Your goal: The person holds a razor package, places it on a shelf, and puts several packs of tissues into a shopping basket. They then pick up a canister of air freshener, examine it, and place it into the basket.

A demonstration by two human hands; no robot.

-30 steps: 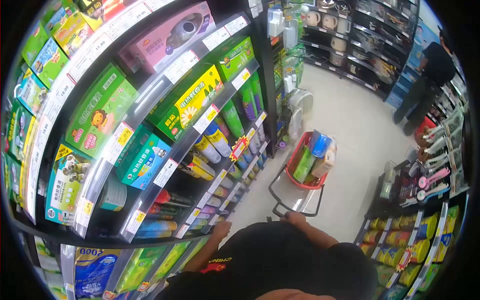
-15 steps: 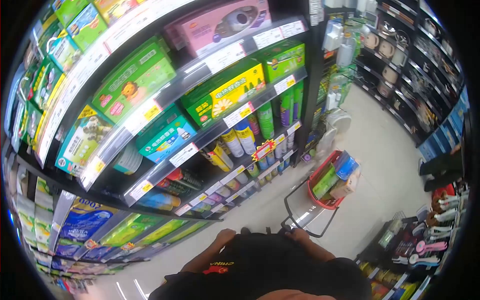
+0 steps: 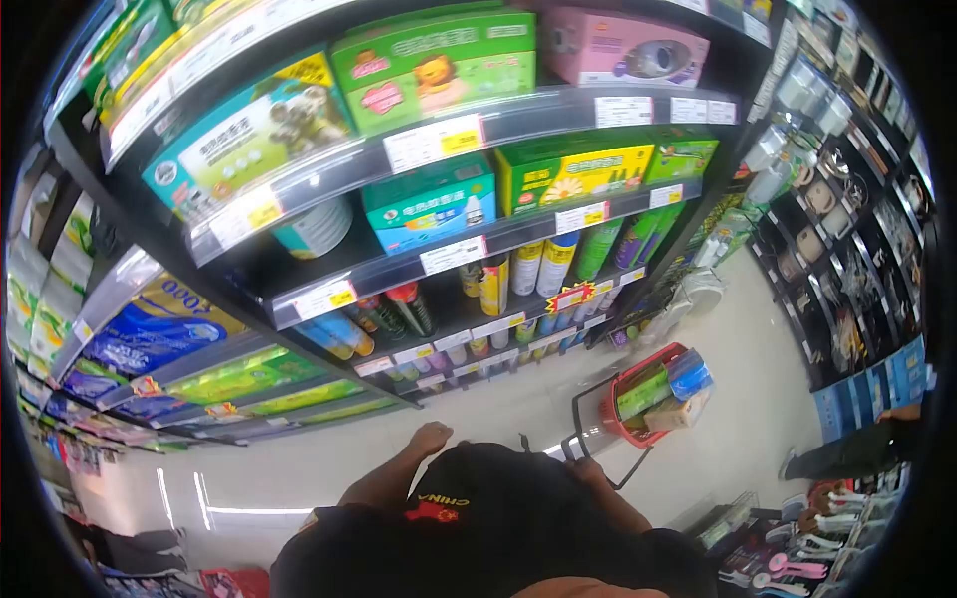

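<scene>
My right hand point(image 3: 586, 470) is closed around the black handle point(image 3: 574, 439) of a red shopping basket point(image 3: 610, 411), which stands on the floor to the right. Inside the basket lie a green pack point(image 3: 644, 393), a blue pack point(image 3: 689, 373) and a pale box point(image 3: 684, 411). My left hand point(image 3: 432, 439) hangs in the air beside the black shirt point(image 3: 469, 508), its fingers curled and nothing visible in them. It touches no shelf.
Ahead rises a shelf with a green lion box point(image 3: 434, 75), a teal box point(image 3: 431, 207) and several spray cans point(image 3: 556, 264). A person's dark-trousered leg point(image 3: 842, 453) is at right. Brushes point(image 3: 832, 533) hang at lower right; another person's legs point(image 3: 135, 550) show at lower left.
My view has turned left, so the shelf goods sit farther right. My left hand has moved out from the body. The basket remains in my right hand's grip.
</scene>
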